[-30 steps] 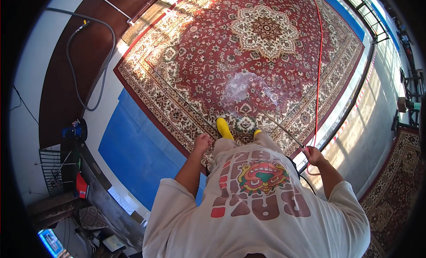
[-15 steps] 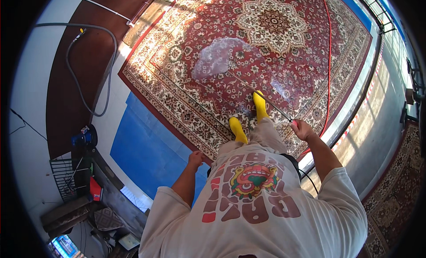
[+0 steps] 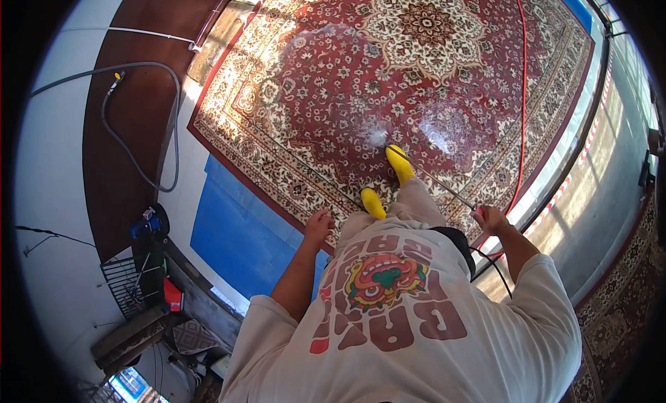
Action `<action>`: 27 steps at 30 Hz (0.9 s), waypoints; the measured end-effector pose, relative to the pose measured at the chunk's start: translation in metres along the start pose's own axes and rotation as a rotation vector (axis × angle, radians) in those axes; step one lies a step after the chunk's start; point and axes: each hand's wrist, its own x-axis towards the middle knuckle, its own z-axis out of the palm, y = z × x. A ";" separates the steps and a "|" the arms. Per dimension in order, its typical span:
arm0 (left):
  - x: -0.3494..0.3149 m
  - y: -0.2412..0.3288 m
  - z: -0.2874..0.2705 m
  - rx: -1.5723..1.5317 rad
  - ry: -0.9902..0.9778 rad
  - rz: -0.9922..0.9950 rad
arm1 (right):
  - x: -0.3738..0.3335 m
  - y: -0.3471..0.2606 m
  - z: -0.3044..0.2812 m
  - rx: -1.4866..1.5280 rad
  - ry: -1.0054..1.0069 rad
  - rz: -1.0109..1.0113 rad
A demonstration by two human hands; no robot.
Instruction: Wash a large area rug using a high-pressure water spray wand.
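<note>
Clasped by the right hand (image 3: 492, 220), the spray wand (image 3: 444, 185) slanted far and left over the medallion rug (image 3: 333, 98), well apart from the slack, seemingly empty left hand (image 3: 319, 227).

**Daylight and fisheye distortion over the carpet (image 3: 326, 118)**

Sunlight brightens the carpet's upper-left border; white glare marks its middle. Shadow bars cross the floor (image 3: 595, 188) at right. Straight edges bow toward the black rim; the dim lower-left corner is perhaps too dark to read reliably.
</note>
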 end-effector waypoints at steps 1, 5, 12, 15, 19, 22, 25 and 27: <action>0.002 0.011 0.007 0.009 0.002 -0.004 | 0.008 0.000 -0.003 0.009 -0.003 0.002; 0.009 0.037 0.029 -0.056 -0.018 0.046 | 0.044 -0.010 -0.013 0.008 -0.021 -0.023; 0.001 0.034 0.037 -0.055 0.022 0.010 | 0.090 -0.048 -0.026 0.026 -0.041 -0.076; 0.000 0.009 0.028 -0.093 0.029 -0.036 | 0.102 -0.068 -0.035 0.056 -0.085 -0.079; -0.003 -0.014 0.017 -0.142 0.070 -0.051 | 0.123 -0.075 -0.031 0.035 -0.074 -0.142; -0.008 -0.015 0.012 -0.196 0.070 -0.098 | 0.126 -0.082 -0.030 0.007 -0.062 -0.131; -0.014 -0.008 0.015 -0.158 0.087 -0.086 | 0.125 -0.080 -0.030 0.002 -0.076 -0.115; -0.018 -0.004 0.015 -0.116 0.100 -0.062 | 0.118 -0.073 -0.026 0.029 -0.070 -0.136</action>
